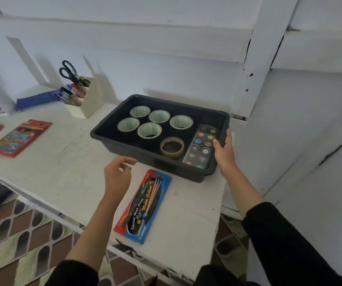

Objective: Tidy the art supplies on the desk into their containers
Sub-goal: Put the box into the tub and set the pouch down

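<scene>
Left hand [117,174] hovering, fingers loosely curled, right hand [224,153] gripping black tray [186,172] rim, both arms extended

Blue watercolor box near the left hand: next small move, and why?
Probably lower the left hand onto the blue watercolor box and grip it. That hand is open and empty beside the box, which lies loose on the desk, while the right hand grips the black tray at its right end.

Paper cups [145,129]: five
Tape roll [172,147]: one
Paint palette [202,147]: one
Tray [141,158]: one
Watercolour box [143,205]: one
Pencil pack [19,138]: one
Scissors [69,71]: one
</scene>
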Action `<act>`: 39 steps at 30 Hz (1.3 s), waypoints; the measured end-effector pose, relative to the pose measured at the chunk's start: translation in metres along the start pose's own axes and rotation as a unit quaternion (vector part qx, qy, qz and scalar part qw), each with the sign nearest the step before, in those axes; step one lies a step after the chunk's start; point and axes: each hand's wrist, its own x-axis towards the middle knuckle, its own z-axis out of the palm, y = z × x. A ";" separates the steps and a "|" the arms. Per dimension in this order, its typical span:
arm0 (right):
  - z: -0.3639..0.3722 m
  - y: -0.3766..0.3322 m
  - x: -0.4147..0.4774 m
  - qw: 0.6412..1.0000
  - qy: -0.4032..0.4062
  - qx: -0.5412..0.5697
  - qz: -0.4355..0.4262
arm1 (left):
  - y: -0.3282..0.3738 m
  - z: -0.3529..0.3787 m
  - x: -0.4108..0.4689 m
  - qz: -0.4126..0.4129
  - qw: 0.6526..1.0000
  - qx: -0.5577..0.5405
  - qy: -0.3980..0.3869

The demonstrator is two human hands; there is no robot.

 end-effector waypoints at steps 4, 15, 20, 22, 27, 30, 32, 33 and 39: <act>-0.001 0.004 -0.012 0.999 -0.002 0.049 0.019 | -0.033 -0.009 -0.021 -0.037 0.994 0.045 -0.089; 0.027 0.048 -0.159 0.993 0.031 0.062 0.096 | -0.075 -0.011 -0.043 -0.020 0.970 0.049 -0.237; 0.076 0.051 -0.186 0.975 -0.111 -0.192 0.027 | -0.073 -0.020 -0.053 0.029 0.951 0.095 -0.291; 0.095 0.049 -0.190 0.963 -0.119 -0.240 0.024 | -0.073 -0.022 -0.054 0.036 0.944 0.105 -0.310; 0.114 0.038 -0.199 0.967 -0.109 -0.225 0.041 | -0.072 -0.036 -0.048 -0.072 0.945 -0.041 -0.317; 0.125 0.029 -0.209 0.977 -0.127 -0.171 0.030 | -0.075 -0.053 -0.045 -0.129 0.939 -0.138 -0.287; 0.134 0.025 -0.213 0.981 -0.127 -0.145 0.008 | -0.080 -0.063 -0.046 -0.159 0.931 -0.196 -0.264; 0.139 0.024 -0.214 0.983 -0.124 -0.136 -0.008 | -0.081 -0.068 -0.047 -0.174 0.925 -0.224 -0.253; 0.158 0.006 -0.213 0.982 -0.135 -0.094 -0.090 | -0.076 -0.093 -0.044 -0.162 0.917 -0.307 -0.197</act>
